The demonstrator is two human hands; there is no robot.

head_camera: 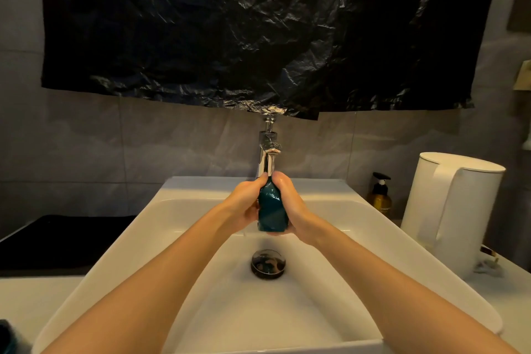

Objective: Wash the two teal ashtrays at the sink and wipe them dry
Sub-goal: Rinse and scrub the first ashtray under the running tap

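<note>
One wide sheet of crumpled black plastic (258,23) hangs over the grey tiled wall, and its lower edge reaches the top of the tap. Below it the white sink (115,238) fills the middle of the view, its basin wet. A tall white jug (451,210) with a handle stands on the counter to the right of the sink. Two bare forearms reach in from the bottom edge and meet above the basin. The left hand (245,205) and the right hand (294,204) are pressed together on one teal ashtray (272,210), each gripping one side of it. The chrome tap (268,152) stands behind the hands, and water falls from its spout onto the top of the ashtray, which is held on edge (glossy and wet). An amber pump bottle (380,195) sits just left of the jug. A dark drain plug (268,264) lies in the basin floor, below the hands.
</note>
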